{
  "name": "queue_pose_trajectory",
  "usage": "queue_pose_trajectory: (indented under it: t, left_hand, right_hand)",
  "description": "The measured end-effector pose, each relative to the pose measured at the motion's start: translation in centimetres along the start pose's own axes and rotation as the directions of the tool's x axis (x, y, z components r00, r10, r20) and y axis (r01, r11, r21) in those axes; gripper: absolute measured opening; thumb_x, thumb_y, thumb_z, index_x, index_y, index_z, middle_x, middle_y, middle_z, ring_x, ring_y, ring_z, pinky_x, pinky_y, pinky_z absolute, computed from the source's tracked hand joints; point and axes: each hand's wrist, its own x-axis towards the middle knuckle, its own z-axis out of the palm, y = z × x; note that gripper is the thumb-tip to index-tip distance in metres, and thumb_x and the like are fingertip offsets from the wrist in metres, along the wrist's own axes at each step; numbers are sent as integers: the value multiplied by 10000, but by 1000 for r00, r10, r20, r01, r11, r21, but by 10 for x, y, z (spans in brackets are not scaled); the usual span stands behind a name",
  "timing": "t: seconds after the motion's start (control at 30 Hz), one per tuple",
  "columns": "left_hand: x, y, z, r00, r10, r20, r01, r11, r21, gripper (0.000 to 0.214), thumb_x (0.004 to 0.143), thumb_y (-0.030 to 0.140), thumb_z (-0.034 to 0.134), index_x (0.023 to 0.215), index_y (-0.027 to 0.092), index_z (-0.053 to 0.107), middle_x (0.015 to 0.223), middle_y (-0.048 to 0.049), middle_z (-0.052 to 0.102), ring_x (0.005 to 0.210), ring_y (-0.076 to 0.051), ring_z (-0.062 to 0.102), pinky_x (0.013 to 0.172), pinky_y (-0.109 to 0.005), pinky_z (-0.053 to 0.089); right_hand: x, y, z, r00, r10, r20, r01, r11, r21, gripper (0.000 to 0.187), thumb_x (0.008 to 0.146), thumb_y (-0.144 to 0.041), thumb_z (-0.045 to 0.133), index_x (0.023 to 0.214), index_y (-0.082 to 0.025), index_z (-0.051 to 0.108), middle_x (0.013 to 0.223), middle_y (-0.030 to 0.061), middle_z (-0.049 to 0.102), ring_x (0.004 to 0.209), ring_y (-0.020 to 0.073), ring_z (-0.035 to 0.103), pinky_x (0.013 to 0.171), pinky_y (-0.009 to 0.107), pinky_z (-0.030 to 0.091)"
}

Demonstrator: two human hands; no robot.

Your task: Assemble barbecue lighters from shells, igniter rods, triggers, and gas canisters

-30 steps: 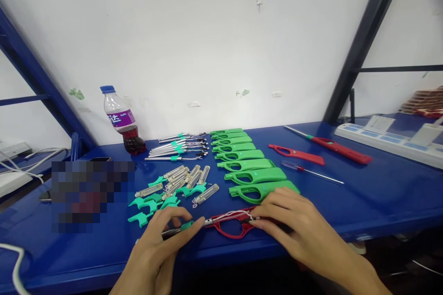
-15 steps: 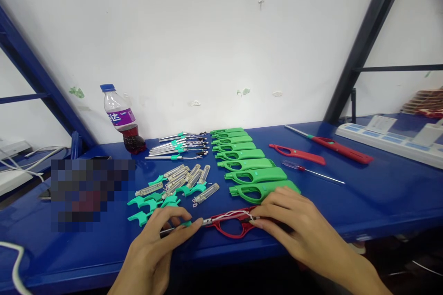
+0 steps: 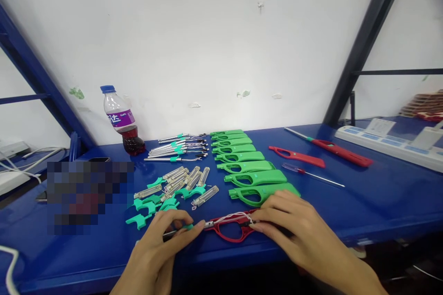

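Observation:
A red lighter housing [image 3: 231, 241] with a looped handle lies at the table's front edge, its inside facing up. White wires [image 3: 230, 215] run along it. My left hand [image 3: 169, 235] is closed around a metal lighter tube [image 3: 209, 224] with a green collar, at the housing's left end. My right hand [image 3: 289, 216] pinches the housing's right part, near the wire ends and a small black piece; its fingertips hide much of that end. Just beyond, green lighter housings [image 3: 261, 192] lie in a row, the nearest close to my right fingers.
Clear fuel tanks [image 3: 206, 196] and green triggers [image 3: 138, 220] lie in a heap left of centre, with metal tubes [image 3: 166, 151] behind. A screwdriver [image 3: 321, 179], a red housing half [image 3: 297, 156] and a red lighter [image 3: 341, 151] lie right. A drink bottle [image 3: 122, 122] and power strip [image 3: 391, 145] stand farther back.
Both hands stay in nearly the same place on the tube and red housing. The wires over the handle loop bow up slightly more, and the tube has shifted a little.

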Motion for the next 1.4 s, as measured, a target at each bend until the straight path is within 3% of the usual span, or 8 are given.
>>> queue_pose_trajectory:
  t: [0.1,0.27,0.53,0.67,0.87,1.1,1.3,1.4]
  left_hand:
    - [-3,-6,-1,999,43,-2,-43,999,24,486,1041,157,452,1185,408,842,1181,-52,730,1005,-170,736,870,-238,616]
    - [-2,-12,-2,994,106,15,-107,994,39,509,1030,126,462,1257,413,816,1191,-50,755,1012,-175,748,855,-227,620]
    - [-1,-18,-7,986,151,68,-154,987,35,334,1074,229,566,1305,339,781,1233,-44,764,1060,-182,781,902,-199,631]
    - [0,-22,-17,990,138,-7,-136,980,147,292,1069,349,614,1316,336,769,1250,-34,776,1066,-211,795,923,-252,651]
    - [10,-38,-41,981,61,-183,0,948,317,359,1053,580,592,1095,319,835,1099,-34,807,994,-244,786,855,-312,658]
    - [21,-46,-41,990,-18,-138,66,934,352,602,999,778,509,824,306,841,897,-42,803,826,-246,774,672,-314,606]
    - [25,-48,-43,988,-116,-100,144,929,340,512,975,714,556,818,310,826,884,-19,821,767,-242,782,592,-297,563]
    - [26,-47,-46,991,-112,-73,129,937,324,490,982,682,556,793,306,805,873,-9,820,760,-235,788,616,-291,572]
  right_hand:
    - [0,0,0,1000,2,3,-2,1000,6,132,1105,-288,621,1143,-292,747,988,-1,750,891,204,639,841,371,457]
    - [0,0,0,1000,3,8,-3,1000,9,171,1115,-318,600,1149,-289,765,971,10,750,882,204,642,822,367,471]
    - [1,2,-2,999,-18,27,18,1000,-11,192,1113,-336,601,1140,-288,785,957,26,759,872,204,671,806,353,507]
    - [0,3,0,1000,-15,21,15,1000,-4,158,1111,-321,610,1126,-290,764,967,7,759,876,197,667,820,356,495]
    - [0,4,0,999,-41,30,42,999,-30,164,1113,-287,600,1136,-281,762,975,12,765,873,192,693,832,353,512]
    - [0,3,0,999,-46,12,46,998,-34,143,1098,-283,631,1135,-297,768,970,-8,767,864,184,695,822,345,512]
    - [-1,3,1,1000,-11,20,11,1000,-3,114,1107,-291,621,1143,-302,728,986,-23,751,886,189,662,853,363,468]
    - [-1,2,1,1000,-7,23,7,1000,4,113,1108,-302,618,1142,-305,726,986,-23,748,893,195,648,850,364,455]
